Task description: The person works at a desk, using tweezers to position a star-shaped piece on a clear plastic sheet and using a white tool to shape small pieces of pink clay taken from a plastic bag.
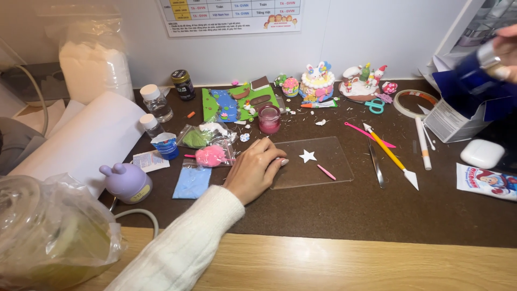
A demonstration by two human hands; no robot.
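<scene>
— Where are the hands right now?

— The left hand [257, 168] lies on the dark mat [334, 210], fingers curled loosely, the fingertips [280, 161] resting on the near-left edge of the clear plastic sheet [334, 153]. It pinches nothing; it looks like it's steadying the sheet. The right hand [507, 47] is up at the top right corner, blurred, closed round a dark blue bottle with a silver neck [473, 75].

— And the piece being worked on?

— A small white clay star [307, 156] sits on the sheet, just beyond the fingertips, with a thin pink clay strip [326, 172] lying a little to its right. Neither is touched.

— How would you do this step well?

— Keep the left hand flat and light on the sheet's edge so it can't slide, but clear of the star — soft clay would likely dent under a fingertip. I'd bring the bottle in slowly and low, since the space between is crowded: the yellow-handled tool [392, 157], the metal tool [376, 166] and the pink stick [369, 134] all lie right of the sheet.

— Anything else close by?

— The pink clay in its bag [211, 156] and the blue clay bag [192, 183] are just left of the wrist, and a small pink jar [269, 118] stands behind the hand. A careless sleeve [183, 248] could drag those bags.
</scene>
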